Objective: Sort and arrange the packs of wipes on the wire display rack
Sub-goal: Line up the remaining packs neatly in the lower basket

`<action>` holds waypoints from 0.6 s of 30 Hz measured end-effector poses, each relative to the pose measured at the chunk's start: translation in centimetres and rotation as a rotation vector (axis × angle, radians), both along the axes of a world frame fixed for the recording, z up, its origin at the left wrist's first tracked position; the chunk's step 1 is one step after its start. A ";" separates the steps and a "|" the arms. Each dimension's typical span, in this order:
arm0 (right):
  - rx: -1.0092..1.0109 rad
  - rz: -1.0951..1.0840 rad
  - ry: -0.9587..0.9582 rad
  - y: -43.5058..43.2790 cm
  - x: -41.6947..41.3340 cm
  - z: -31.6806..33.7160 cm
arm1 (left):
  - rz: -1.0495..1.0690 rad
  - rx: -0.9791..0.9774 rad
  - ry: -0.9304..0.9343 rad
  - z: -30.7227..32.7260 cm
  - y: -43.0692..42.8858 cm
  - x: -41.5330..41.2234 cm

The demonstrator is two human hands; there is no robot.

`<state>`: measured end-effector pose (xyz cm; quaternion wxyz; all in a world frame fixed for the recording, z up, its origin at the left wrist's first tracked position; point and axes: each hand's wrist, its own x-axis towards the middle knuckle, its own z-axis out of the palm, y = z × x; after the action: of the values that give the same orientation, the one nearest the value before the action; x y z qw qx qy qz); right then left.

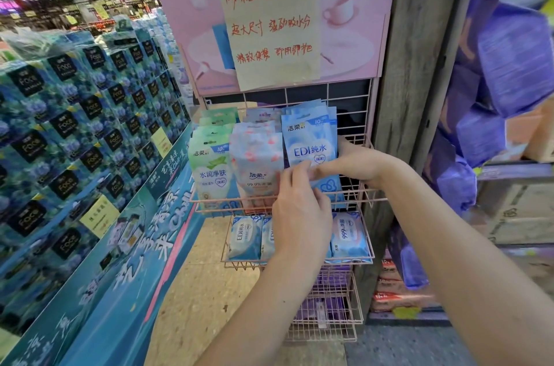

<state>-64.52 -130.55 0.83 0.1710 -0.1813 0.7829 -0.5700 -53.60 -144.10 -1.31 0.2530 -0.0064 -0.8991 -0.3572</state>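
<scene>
A pink wire display rack [367,199] holds packs of wipes on its top shelf in three rows: green packs [209,169] at the left, pink-patterned packs [256,161] in the middle, blue EDI packs [308,140] at the right. My right hand [356,164] grips the front blue pack from its right side, thumb across its face. My left hand [299,215] is raised before the shelf's front rail, its fingertips touching the same blue pack's lower left. On the shelf below lie blue EDI packs [244,238] and a 99.9% pack [349,235].
A handwritten paper sign [269,17] hangs on the pink board above the rack. A tall stack of blue tissue boxes [78,113] stands at the left. Purple packs [491,101] hang beside a wooden post [416,50] at the right. Lower wire shelves hold purple goods.
</scene>
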 end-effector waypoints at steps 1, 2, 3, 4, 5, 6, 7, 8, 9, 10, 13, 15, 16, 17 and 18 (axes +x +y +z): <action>-0.015 -0.013 0.005 0.0 0.1 -0.1 | 0.003 0.005 0.003 -0.1 0.0 0.0; -0.027 -0.014 0.009 -0.1 0.2 -0.1 | 0.003 0.009 0.005 -0.1 0.0 0.0; -0.034 -0.005 0.015 -0.1 0.2 -0.1 | 0.002 0.013 0.007 -0.1 0.1 -0.1; -0.041 -0.003 0.022 -0.2 0.3 -0.1 | 0.000 0.019 0.014 -0.2 0.2 -0.1; -0.050 -0.017 0.028 -0.3 0.3 -0.1 | -0.003 0.024 0.026 -0.2 0.2 -0.1; -0.060 -0.039 0.033 -0.4 0.2 -0.1 | -0.004 0.028 0.036 -0.1 0.3 -0.1; -0.071 -0.062 0.038 -0.5 0.2 -0.1 | -0.003 0.027 0.046 -0.2 0.3 -0.1; -0.079 -0.098 0.043 -0.5 0.1 -0.1 | -0.003 0.028 0.055 -0.2 0.4 -0.2; -0.091 -0.135 0.046 -0.6 0.0 -0.2 | -0.005 0.034 0.067 -0.2 0.4 -0.3; -0.110 -0.183 0.048 -0.6 -0.2 -0.4 | -0.011 0.045 0.085 -0.2 0.5 -0.3; -0.199 -0.287 0.065 0.2 -0.7 -0.5 | -0.062 0.091 0.185 -0.1 0.8 -0.8; -0.236 -0.273 0.099 1.4 -0.6 -0.2 | -0.093 0.115 0.240 0.3 1.0 -1.4; -0.247 -0.257 0.118 2.1 -0.3 0.2 | -0.105 0.136 0.240 0.6 1.2 -1.8; -0.262 -0.240 0.136 2.8 -0.1 0.5 | -0.112 0.160 0.229 0.9 1.4 -2.2; -0.282 -0.228 0.148 3.5 0.2 0.8 | -0.112 0.164 0.199 1.3 1.6 -2.6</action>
<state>-64.35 -127.03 1.67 0.0202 -0.1551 0.7212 -0.6748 -56.17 -142.47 -0.06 0.3202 -0.0713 -0.8355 -0.4407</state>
